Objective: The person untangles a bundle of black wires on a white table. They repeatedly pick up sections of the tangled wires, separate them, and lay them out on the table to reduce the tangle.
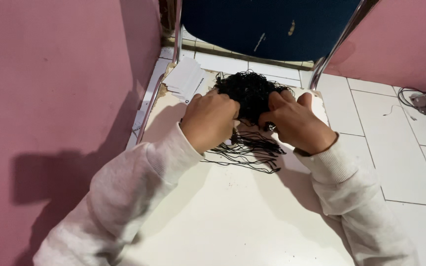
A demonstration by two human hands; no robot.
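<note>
Pink walls, cream worktop (232, 216). Left hand (208, 120) and right hand (294, 123) pinching black string tangle (247, 91) near far edge; few strands (252, 150) pulled straight, bulk knotted.

Tangled black string pile (249, 93) on board

— What are you wearing on your arms?

— You are wearing a pale, off-white sweatshirt with long sleeves, both arms covered down to the wrists.

— How are the sleeves looking?

— The fabric is looking soft and a little fuzzy, creasing in loose folds along each forearm. Each sleeve is ending in a ribbed knit cuff, sitting snug just behind your left hand (209, 119) and your right hand (297, 123).

— Anything on the hands themselves?

— They are showing bare, with no gloves on them.
</note>
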